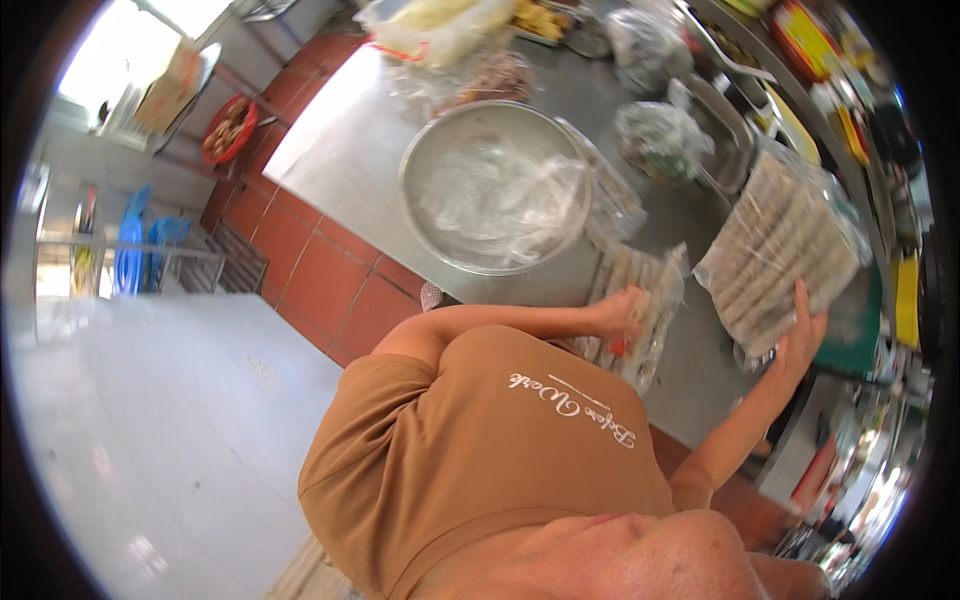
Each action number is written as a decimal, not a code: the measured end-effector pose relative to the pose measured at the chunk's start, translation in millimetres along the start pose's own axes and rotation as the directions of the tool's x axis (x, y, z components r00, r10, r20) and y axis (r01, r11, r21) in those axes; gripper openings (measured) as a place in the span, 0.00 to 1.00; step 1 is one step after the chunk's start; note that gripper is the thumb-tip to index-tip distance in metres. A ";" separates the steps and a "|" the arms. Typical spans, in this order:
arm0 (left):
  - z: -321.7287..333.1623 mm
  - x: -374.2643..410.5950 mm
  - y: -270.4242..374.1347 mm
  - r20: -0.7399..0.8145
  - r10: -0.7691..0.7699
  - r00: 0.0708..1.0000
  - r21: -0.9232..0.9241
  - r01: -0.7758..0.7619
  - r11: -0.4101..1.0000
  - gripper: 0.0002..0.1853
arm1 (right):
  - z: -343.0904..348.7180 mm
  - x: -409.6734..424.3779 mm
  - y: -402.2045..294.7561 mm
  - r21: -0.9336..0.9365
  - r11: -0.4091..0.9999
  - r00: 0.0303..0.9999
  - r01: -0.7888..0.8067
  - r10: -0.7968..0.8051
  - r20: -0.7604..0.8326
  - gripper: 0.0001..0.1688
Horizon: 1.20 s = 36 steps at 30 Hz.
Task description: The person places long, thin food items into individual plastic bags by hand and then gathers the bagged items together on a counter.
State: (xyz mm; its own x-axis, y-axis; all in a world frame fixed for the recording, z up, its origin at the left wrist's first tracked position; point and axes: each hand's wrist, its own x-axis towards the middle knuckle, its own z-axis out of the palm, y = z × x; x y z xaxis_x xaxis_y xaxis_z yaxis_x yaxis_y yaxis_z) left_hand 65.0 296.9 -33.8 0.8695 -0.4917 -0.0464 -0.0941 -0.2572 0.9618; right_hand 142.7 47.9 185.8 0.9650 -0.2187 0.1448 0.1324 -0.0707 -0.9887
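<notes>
My left hand [621,311], slightly blurred, rests with curled fingers over a smaller plastic-wrapped pack of pale rolls [660,300]. Whether it grips the wrap cannot be made out. A small red piece [619,346] shows just below that hand. To the right, my right hand [804,337] holds the near edge of a larger plastic-wrapped pack of pale long rolls [780,232], its thumb on top and the other fingers partly hidden. In front of me stands a wide round metal basin [409,202] with crumpled clear plastic [495,202] inside.
The stainless steel table [337,161] carries plastic-bagged food [664,142] and a metal pan [742,135]. A green cutting board [855,330] lies under the larger pack's right side. A red basket [247,112] stands beyond the tiled floor [322,277]; a white surface [187,420] is at left.
</notes>
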 end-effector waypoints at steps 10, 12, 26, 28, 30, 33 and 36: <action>-73.3 -80.2 12.5 0.343 0.197 0.918 -0.248 -0.114 0.962 0.24 | 249.5 0.0 -27.0 0.261 0.953 0.900 -0.156 0.029 0.435 0.31; -104.2 -117.8 16.9 0.292 0.162 0.943 -0.304 -0.069 0.950 0.23 | 343.6 -16.7 -29.1 0.273 0.922 0.815 -0.274 0.072 0.575 0.27; -291.2 -311.4 -50.4 -0.142 -0.232 0.962 -0.461 0.143 0.876 0.24 | 810.6 -120.6 236.0 0.341 0.508 0.594 -0.791 0.503 0.628 0.26; -304.7 -331.3 -58.2 -0.161 -0.308 0.938 -0.505 0.190 0.842 0.24 | 817.3 -122.1 251.5 0.198 0.549 0.533 -0.812 0.562 0.633 0.25; -317.8 -337.6 -72.0 -0.121 -0.278 0.953 -0.479 0.190 0.857 0.23 | 810.4 -103.8 272.3 0.132 0.588 0.519 -0.798 0.559 0.646 0.23; -343.9 -346.9 -82.8 -0.127 -0.309 0.943 -0.371 0.244 0.896 0.21 | 798.4 -111.4 236.6 -0.155 0.596 0.397 -0.788 0.684 0.612 0.22; -372.9 -352.7 -85.2 -0.100 -0.286 0.953 -0.288 0.247 0.925 0.17 | 756.2 -129.4 182.9 -0.330 0.761 0.499 -0.558 0.626 0.599 0.29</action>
State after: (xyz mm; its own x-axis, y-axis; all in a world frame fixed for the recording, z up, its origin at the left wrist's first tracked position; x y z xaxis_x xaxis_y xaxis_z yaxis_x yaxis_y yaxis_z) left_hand -52.8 802.4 1.2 0.9042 -0.3116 -0.2920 0.2675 -0.1198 0.9561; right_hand 213.2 799.3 -43.5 0.7000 0.4300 -0.5702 -0.5129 -0.2528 -0.8204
